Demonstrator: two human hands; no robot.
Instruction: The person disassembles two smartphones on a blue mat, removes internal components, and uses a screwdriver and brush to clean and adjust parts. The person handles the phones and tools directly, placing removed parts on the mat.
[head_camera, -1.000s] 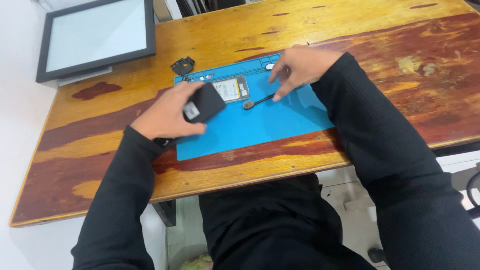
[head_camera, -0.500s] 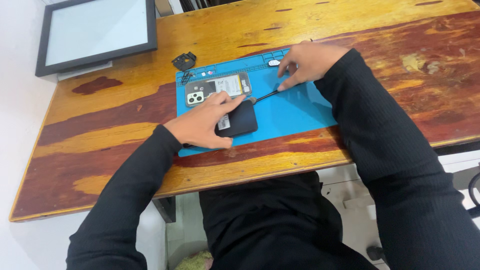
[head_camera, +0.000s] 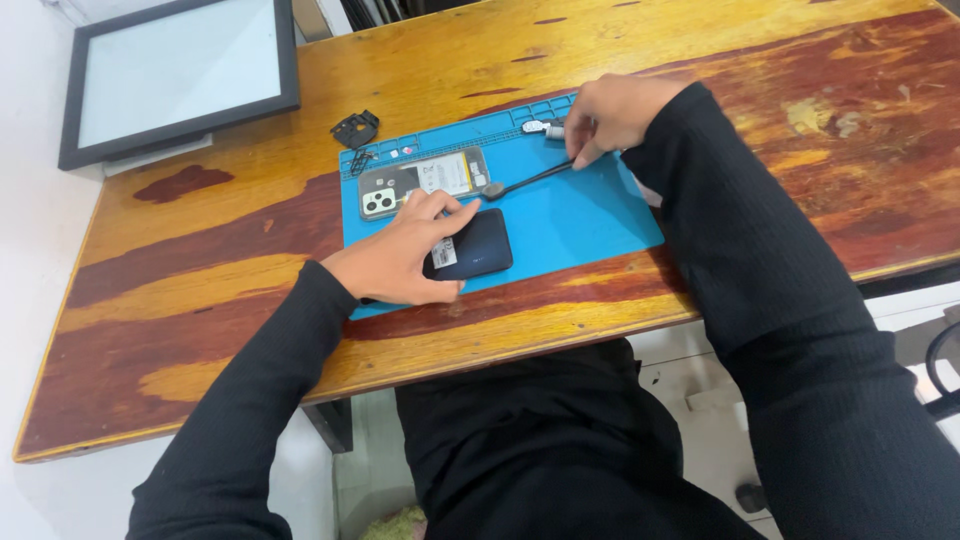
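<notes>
Since half a second ago: the left hand (head_camera: 400, 262) is sliding toward the near edge of the mat, taking the dark back cover (head_camera: 470, 245) with it, so more of the opened phone (head_camera: 420, 185) is showing. The right hand (head_camera: 610, 112) is holding about where it was.

Wooden table (head_camera: 200, 300): it is carrying everything; a framed panel (head_camera: 180, 75) is lying at its far left corner.

Blue mat (head_camera: 580, 215): it is lying mid-table, its near edge running close to the table's near edge.

Opened phone: it is lying face down at the mat's far left corner, insides exposed.

Back cover: it is lying just nearer than the phone, close to the mat's near edge. The left hand is pressing down on it, palm flat and fingers spread, not closed around it.

Thin black tool (head_camera: 530, 180): the right hand is pinching one end between closed fingertips; the other end is resting beside the phone's right edge.

Small black part (head_camera: 355, 128): it is sitting on bare wood just past the mat's far left corner.

Risks, as judged: the cover is lying close to the mat's near edge, so a further slide could be pushing it onto the wood or off the table. The tool tip could be scraping exposed parts if the right hand slips. The loose part off the mat could be getting knocked away by a sleeve.
</notes>
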